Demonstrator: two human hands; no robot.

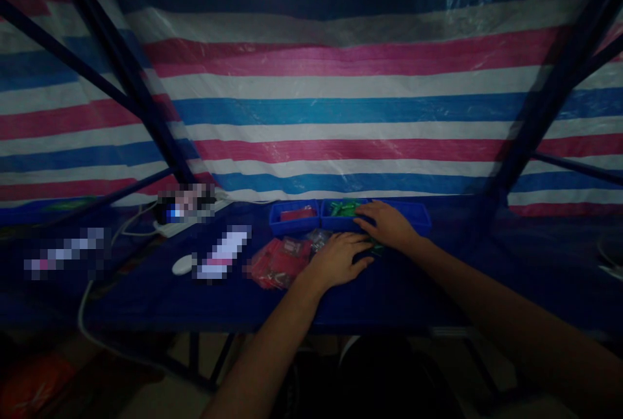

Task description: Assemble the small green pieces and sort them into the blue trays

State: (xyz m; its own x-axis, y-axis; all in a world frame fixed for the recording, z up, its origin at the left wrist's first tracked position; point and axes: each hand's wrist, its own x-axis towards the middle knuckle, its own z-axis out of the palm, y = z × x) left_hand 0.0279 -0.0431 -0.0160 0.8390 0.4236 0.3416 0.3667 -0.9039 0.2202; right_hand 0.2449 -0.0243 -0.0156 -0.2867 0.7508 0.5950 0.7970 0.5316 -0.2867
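Note:
My left hand lies palm down over the blue table, fingers stretched out to the right. It rests beside clear plastic bags and a heap of red packets in clear wrapping. My right hand reaches over the blue bin of small green pieces, its fingers extended at the bin's right side. A few dark green bits show between the two hands. What lies under either palm is hidden. In the bin to the left are flat red pieces.
Another blue bin stands partly behind my right wrist. To the left lie a phone with a lit, blurred screen, a white round object and a power strip with white cables. Blue metal posts frame a striped plastic sheet.

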